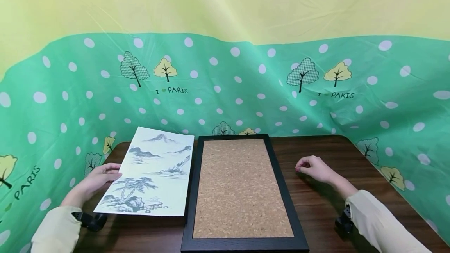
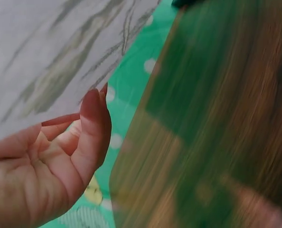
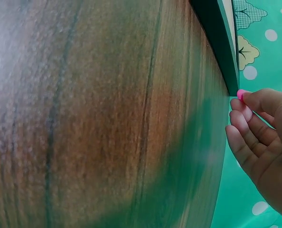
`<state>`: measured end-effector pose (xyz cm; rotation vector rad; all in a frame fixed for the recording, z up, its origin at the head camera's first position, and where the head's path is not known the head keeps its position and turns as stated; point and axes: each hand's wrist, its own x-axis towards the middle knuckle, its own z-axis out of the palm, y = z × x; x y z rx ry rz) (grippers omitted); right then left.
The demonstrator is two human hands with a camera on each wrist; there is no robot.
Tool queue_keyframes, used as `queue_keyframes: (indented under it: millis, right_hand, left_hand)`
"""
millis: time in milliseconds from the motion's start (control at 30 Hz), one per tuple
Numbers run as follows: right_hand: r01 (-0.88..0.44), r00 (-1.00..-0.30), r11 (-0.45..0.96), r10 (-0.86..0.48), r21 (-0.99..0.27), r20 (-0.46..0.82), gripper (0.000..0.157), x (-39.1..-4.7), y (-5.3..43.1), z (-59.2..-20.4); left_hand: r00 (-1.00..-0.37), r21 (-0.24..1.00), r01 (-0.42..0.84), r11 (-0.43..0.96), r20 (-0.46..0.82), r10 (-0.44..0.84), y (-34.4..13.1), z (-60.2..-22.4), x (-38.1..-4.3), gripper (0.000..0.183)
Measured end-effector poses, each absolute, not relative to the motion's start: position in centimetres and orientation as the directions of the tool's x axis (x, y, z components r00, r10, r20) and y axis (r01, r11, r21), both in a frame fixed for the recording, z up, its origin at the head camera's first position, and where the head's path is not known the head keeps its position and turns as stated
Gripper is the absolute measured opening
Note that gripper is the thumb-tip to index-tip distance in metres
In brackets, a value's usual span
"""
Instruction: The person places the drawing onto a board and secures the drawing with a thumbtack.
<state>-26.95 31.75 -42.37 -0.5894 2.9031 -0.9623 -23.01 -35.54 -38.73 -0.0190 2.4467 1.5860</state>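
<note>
My left hand (image 1: 102, 178) holds a sheet of paper (image 1: 151, 171) by its left edge, thumb on top and fingers beneath. Ink-style mountains, pines and rocks are printed on the sheet, which is tilted over the table's left side. In the left wrist view the thumb and fingers pinch the paper's edge. Beside the sheet, a black-framed cork board (image 1: 242, 186) lies flat on the table, its cork face up. Right of the board, my right hand (image 1: 316, 169) is raised over the table. Its thumb and index finger pinch a small pink piece (image 3: 241, 95), mostly hidden by the fingertips.
The dark wood-grain table (image 1: 316, 206) has rounded far corners. A green and yellow printed curtain (image 1: 246, 77) hangs behind it and along both sides. Black wrist devices sit at both cuffs, close over the table.
</note>
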Motion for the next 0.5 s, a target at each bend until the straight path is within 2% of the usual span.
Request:
queue_keyframes:
  millis: [133, 300, 500]
  right_hand:
    - [-0.346, -0.928, 0.735, -0.360, -0.583, 0.098, 0.008, -26.9, 31.7, -42.4]
    - [-0.366, -0.921, 0.727, -0.373, -0.581, 0.112, 0.007, -26.9, 31.3, -42.4]
    - [-0.379, -0.916, 0.722, -0.383, -0.579, 0.122, 0.007, -26.8, 31.1, -42.3]
  left_hand:
    - [-0.973, 0.906, -0.128, 0.404, -0.193, 0.125, -33.4, -38.8, -23.4, 0.046]
    - [-0.967, 0.937, -0.123, 0.327, -0.188, 0.174, -30.9, -40.0, -24.2, 0.041]
    - [-0.968, 0.936, -0.174, 0.307, -0.220, 0.122, -26.9, -40.5, -24.3, 0.036]
